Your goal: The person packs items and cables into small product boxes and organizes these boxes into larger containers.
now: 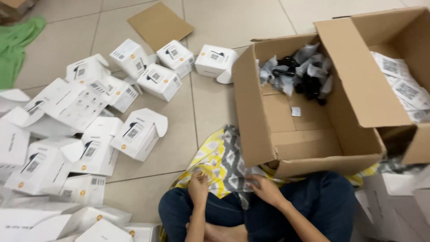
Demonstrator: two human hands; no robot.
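Beige floor tiles (210, 103) fill the frame, white boxes (134, 134) scattered left, cardboard box (273, 139) at right, while left hand (198, 188) and right hand (265, 188) both pinch patterned cloth (224, 163) at bottom centre.

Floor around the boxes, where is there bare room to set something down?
Bare tile lies between the scattered small white boxes and the open cardboard box. More lies at the top, beyond the flat cardboard sheet. The left side is crowded. Both the left hand and right hand rest on a patterned cloth.
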